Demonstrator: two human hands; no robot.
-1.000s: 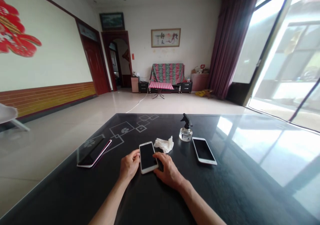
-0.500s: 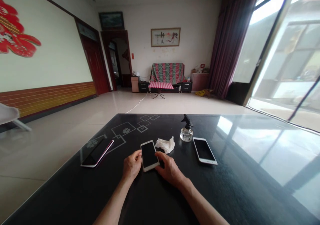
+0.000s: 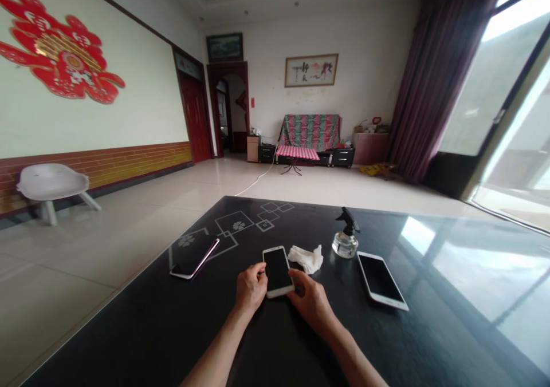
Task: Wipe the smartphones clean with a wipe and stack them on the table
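Between my hands is a white-framed smartphone (image 3: pixel 277 271), its dark screen facing up. My left hand (image 3: pixel 251 287) pinches its left edge with the fingers closed. On the opposite edge, my right hand (image 3: pixel 310 299) grips it lower down, the thumb near the screen's side. A crumpled white tissue (image 3: pixel 306 259) lies just beyond my right hand. Behind that, to the right, stands a clear spray bottle (image 3: pixel 345 243) with a black trigger head. Another white smartphone (image 3: pixel 382 280) rests face up at the right. A third phone (image 3: pixel 195 258) with a pinkish edge lies at the left.
All of these are on a glossy black table (image 3: pixel 163 330) with pale square patterns. A white chair (image 3: pixel 54 182) stands on the floor at the left. Farther off is a small folding table (image 3: pixel 298 153) with a checked cloth. Tall windows line the right side.
The camera view has turned left, so everything sits farther right and the white chair shows more fully. Both hands keep hold of the same smartphone; the other table items stay in place.
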